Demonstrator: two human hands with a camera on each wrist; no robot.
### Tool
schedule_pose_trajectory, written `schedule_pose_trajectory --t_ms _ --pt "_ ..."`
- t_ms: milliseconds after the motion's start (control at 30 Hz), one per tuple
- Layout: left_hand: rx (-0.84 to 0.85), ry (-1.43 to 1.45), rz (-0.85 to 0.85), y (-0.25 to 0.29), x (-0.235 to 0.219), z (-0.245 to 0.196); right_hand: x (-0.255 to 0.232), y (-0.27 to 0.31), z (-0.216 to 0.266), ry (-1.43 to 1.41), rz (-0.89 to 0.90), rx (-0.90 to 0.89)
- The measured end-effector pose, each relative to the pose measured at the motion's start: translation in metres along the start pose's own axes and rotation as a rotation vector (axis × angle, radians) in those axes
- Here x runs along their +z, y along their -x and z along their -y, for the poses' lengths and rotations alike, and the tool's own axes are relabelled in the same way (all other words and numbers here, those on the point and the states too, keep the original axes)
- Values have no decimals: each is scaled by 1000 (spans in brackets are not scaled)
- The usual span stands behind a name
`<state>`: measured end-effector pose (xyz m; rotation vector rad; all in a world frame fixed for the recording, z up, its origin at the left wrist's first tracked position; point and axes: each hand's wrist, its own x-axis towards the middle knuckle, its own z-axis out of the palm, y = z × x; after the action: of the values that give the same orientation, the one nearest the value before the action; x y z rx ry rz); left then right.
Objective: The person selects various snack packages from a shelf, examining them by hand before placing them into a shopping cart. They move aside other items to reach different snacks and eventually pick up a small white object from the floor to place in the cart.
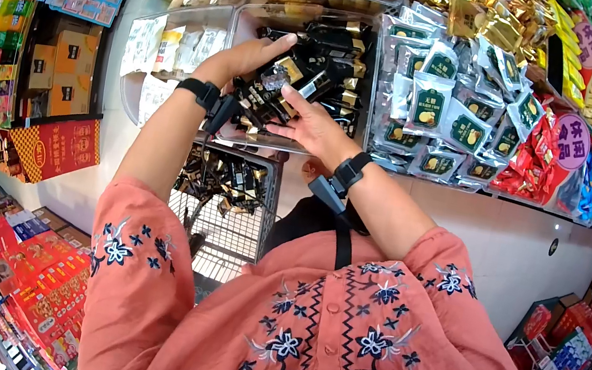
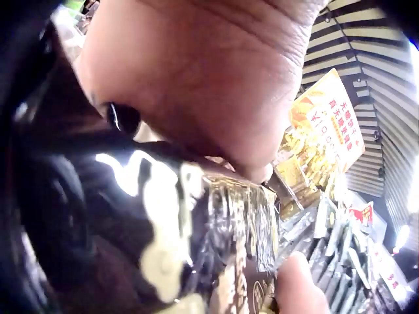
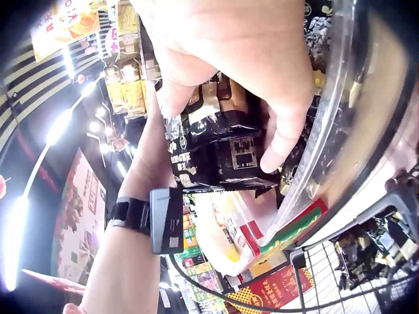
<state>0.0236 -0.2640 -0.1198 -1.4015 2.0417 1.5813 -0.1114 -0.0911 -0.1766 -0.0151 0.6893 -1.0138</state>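
Note:
Both hands are in a clear plastic bin (image 1: 240,17) of small black-and-gold wrapped snack packets (image 1: 348,67). My left hand (image 1: 249,58) grips a cluster of these packets from the left. From the near right side, my right hand (image 1: 314,126) holds the same cluster, its thumb toward the middle. In the right wrist view, the fingers and thumb of the right hand (image 3: 242,59) curl round black packets (image 3: 222,147), one with a square printed code. Shiny dark wrappers (image 2: 144,222) lie close under the left hand (image 2: 196,78) in the left wrist view, where its fingertips are mostly hidden.
Below the bin stands a wire shopping cart (image 1: 219,239) holding similar black packets (image 1: 221,180). Silver-and-green packets (image 1: 431,102) fill the area to the right, with red packets (image 1: 543,153) beyond. White packets (image 1: 177,49) lie in the bin to the left.

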Motion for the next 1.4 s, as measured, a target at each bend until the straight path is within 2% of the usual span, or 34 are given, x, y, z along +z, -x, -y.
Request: schedule_pose_trajectory --t_ms 67,100,233,267,333,367,400,433,467,500,533,600,700,833,900,967,1067,1100,1133,1233,1267,1300,1333,1400 --pt "61 89 24 18 7 -1 4 6 1 43 -5 19" --pt "60 123 -19 25 11 1 7 11 0 75 6 7" --pt "298 351 -77 50 22 13 17 28 4 232 67 14" --pt "306 405 -155 72 26 1 27 37 6 302 65 -27" --pt "259 413 -241 92 25 20 40 43 7 379 72 -21" --pt "270 403 -326 119 28 8 49 51 7 427 114 -12" --pt "280 321 -390 134 27 18 59 56 10 476 160 -14" --pt "278 342 -457 151 34 23 67 61 8 509 162 34" --pt "276 361 -523 171 44 27 72 63 -1 541 186 5" --pt "262 341 -567 192 52 31 76 66 -9 600 231 43" --pt "285 441 -598 210 67 33 80 69 -17 659 277 78" --pt "163 547 -655 239 95 61 79 67 -38 738 369 227" --pt "31 789 -708 264 147 108 71 60 -75 762 382 477" --pt "-143 1000 -655 265 204 187 49 42 -124 707 338 732" --pt "-179 987 -660 263 207 201 38 29 -146 690 315 823" --pt "-236 1018 -655 256 212 232 34 19 -160 666 296 832" --pt "-359 854 -626 252 187 249 29 -3 -190 613 206 796" --pt "-247 811 -638 246 178 261 31 -9 -196 572 218 790" --pt "-331 722 -625 244 168 274 35 -16 -202 530 231 781" --pt "-363 559 -680 244 134 286 37 -44 -232 385 227 705" --pt "-328 545 -701 242 127 296 44 -50 -235 342 216 695" --pt "-315 514 -775 240 125 304 50 -55 -238 351 195 684" --pt "-305 480 -851 240 124 311 49 -66 -247 376 161 691" --pt "-267 458 -933 233 136 337 41 -80 -266 431 -41 674"
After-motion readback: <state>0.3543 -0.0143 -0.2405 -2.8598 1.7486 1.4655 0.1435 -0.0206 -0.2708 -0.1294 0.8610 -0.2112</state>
